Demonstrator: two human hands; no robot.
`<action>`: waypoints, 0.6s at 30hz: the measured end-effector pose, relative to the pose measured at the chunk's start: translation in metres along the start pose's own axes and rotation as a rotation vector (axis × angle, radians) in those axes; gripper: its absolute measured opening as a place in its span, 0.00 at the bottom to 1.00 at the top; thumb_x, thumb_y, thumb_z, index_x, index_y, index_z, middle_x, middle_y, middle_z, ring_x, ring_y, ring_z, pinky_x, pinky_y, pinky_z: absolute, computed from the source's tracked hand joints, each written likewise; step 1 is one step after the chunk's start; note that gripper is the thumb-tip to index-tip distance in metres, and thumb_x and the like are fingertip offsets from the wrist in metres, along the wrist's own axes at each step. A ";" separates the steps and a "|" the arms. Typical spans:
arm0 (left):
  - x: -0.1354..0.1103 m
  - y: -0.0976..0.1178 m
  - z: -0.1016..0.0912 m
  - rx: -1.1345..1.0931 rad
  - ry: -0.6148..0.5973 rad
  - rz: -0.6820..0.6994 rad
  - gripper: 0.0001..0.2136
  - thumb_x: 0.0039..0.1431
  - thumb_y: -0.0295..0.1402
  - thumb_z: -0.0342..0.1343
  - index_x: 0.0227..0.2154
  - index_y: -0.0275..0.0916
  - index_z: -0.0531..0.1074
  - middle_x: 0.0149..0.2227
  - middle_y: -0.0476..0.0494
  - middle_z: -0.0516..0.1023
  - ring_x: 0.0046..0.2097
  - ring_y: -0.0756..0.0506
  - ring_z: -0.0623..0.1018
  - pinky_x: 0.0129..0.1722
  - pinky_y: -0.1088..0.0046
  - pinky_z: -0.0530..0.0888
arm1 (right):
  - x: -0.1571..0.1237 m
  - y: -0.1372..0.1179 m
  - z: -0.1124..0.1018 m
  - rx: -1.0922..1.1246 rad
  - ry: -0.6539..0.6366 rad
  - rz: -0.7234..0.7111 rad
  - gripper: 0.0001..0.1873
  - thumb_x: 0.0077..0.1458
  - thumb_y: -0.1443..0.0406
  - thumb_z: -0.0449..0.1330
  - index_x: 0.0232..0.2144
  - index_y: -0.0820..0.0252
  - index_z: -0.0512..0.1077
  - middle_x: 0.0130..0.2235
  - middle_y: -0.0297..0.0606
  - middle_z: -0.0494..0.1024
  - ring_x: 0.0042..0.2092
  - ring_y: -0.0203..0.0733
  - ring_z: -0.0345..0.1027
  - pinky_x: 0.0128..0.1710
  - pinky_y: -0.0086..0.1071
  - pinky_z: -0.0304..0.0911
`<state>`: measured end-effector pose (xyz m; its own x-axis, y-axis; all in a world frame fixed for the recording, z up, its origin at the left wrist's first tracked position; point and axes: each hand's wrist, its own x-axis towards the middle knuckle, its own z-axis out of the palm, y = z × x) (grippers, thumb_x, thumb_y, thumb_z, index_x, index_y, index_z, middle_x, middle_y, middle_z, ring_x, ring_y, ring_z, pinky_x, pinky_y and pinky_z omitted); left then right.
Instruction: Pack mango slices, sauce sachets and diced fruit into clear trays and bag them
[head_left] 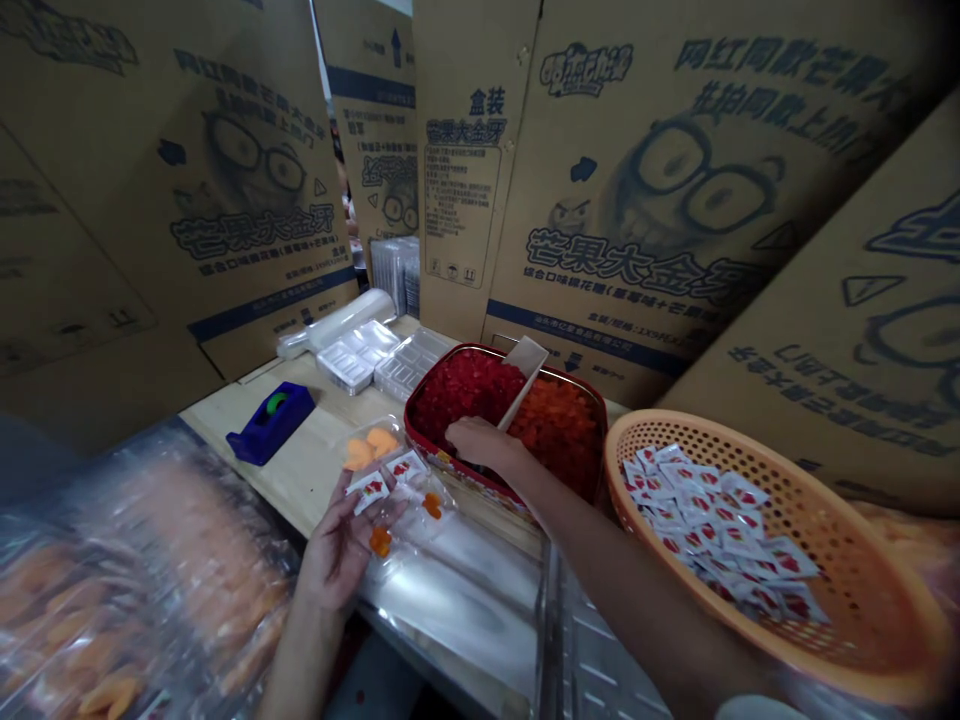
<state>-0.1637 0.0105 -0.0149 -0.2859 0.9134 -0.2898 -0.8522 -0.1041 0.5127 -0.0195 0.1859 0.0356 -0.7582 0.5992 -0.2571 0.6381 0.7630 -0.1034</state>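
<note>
My left hand [336, 548], palm up, grips the near side of a clear plastic tray [401, 560]. In the tray lie orange puffy sweets [373, 447], small printed white sachets [369, 490] and a few small orange gummy-like pieces [380, 542]. My right hand [480, 443] reaches into a red-rimmed tub [504, 490], its fingers curled down at the red pieces [469, 385]. The fingertips are hidden, so what they pinch does not show. A white divider [523, 380] parts the red pieces from the orange pieces [559, 420] in the same tub.
An orange perforated basket [847, 610] of sachets stands right. Empty clear trays [356, 355] and a blue tape dispenser [271, 422] lie behind on the wooden table [300, 490]. Bagged orange sweets [187, 560] fill the left. Tall printed cartons [637, 190] wall the back.
</note>
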 end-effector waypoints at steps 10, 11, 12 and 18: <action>-0.002 0.000 0.001 -0.005 -0.002 -0.014 0.23 0.55 0.21 0.46 0.53 0.47 0.60 0.39 0.43 0.78 0.37 0.43 0.79 0.45 0.52 0.72 | -0.002 0.016 -0.004 0.094 0.073 0.069 0.12 0.44 0.74 0.54 0.32 0.62 0.75 0.36 0.44 0.78 0.40 0.43 0.71 0.34 0.28 0.61; -0.004 0.000 0.001 -0.002 -0.005 -0.019 0.23 0.55 0.21 0.46 0.53 0.47 0.60 0.39 0.43 0.78 0.37 0.43 0.79 0.45 0.52 0.72 | -0.007 0.018 -0.007 0.111 0.102 0.078 0.12 0.46 0.73 0.53 0.33 0.62 0.74 0.36 0.42 0.78 0.39 0.40 0.71 0.34 0.26 0.61; -0.005 0.000 0.001 -0.001 -0.011 -0.024 0.23 0.55 0.21 0.46 0.53 0.47 0.59 0.38 0.43 0.78 0.37 0.43 0.79 0.45 0.53 0.72 | -0.014 0.018 -0.010 0.143 0.129 0.077 0.11 0.48 0.72 0.53 0.34 0.62 0.73 0.36 0.41 0.77 0.38 0.38 0.70 0.33 0.25 0.60; -0.015 -0.007 0.006 -0.006 -0.029 -0.049 0.23 0.54 0.21 0.47 0.52 0.48 0.60 0.38 0.46 0.78 0.36 0.45 0.78 0.44 0.56 0.72 | -0.072 -0.028 -0.009 0.732 0.231 -0.155 0.04 0.47 0.70 0.54 0.28 0.63 0.69 0.27 0.31 0.71 0.29 0.31 0.63 0.28 0.22 0.57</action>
<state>-0.1509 -0.0005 -0.0093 -0.2314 0.9283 -0.2911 -0.8676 -0.0615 0.4935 0.0159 0.1232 0.0654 -0.8034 0.5954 0.0099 0.3880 0.5361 -0.7497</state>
